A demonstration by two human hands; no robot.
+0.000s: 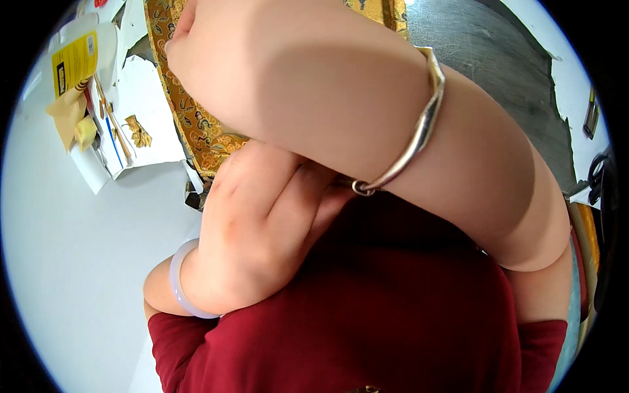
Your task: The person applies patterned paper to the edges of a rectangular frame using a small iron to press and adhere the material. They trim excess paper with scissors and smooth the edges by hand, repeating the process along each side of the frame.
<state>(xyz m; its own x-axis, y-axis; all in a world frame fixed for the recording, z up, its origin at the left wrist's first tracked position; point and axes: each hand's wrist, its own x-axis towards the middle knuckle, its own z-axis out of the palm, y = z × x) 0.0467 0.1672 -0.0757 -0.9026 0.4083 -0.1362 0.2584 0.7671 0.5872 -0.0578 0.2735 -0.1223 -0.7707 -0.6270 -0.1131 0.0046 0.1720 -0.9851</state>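
My right forearm runs across the upper middle, with a silver bangle [422, 128] on it. My right hand [223, 59] lies over a gold floral brocade panel [183, 111]; its fingers are mostly hidden behind the hand and past the top edge. Below it, my left hand [252, 223] wears a pale lavender bangle [180, 278]. The left fingers are bent and pressed together under the right wrist, close to a small ring at the silver bangle's end. Their tips and whatever they grip are hidden by the right arm.
A dark mat [485, 59] spreads at the upper right, with a black-handled cutter [591, 114] beyond it. On the white table at left are a yellow-labelled packet [75, 62], thin sticks, white paper [147, 92] and a crumpled gold scrap [137, 131]. Black cord-like loops [596, 171] sit far right.
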